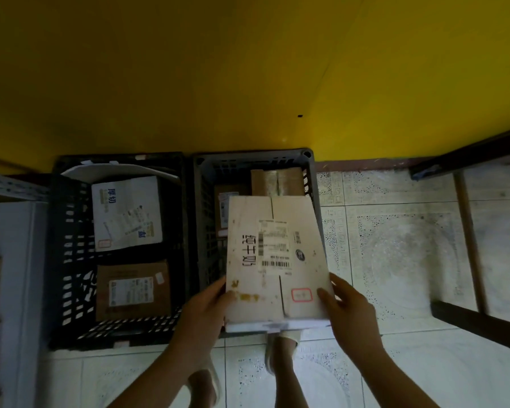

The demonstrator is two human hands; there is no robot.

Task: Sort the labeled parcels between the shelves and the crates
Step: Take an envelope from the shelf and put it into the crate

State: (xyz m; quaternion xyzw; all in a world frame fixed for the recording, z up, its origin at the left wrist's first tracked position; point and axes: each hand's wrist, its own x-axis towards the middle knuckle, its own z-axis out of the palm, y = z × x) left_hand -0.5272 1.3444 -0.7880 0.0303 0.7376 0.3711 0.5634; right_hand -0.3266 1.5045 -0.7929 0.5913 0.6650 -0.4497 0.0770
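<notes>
1 parcel (277, 254) gripped between left hand (206, 307), right hand (348, 307)

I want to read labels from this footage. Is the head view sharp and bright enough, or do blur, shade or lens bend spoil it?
Head view: dim overall, left crate and right crate shaded; the held white parcel is brightest, barcode visible, fine print smeared; labels inside the left crate look soft; wide-angle skews the shelf at the left edge.

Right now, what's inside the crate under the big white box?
Two brown boxes show at the far end of the crate. The white box hides the rest.
</notes>
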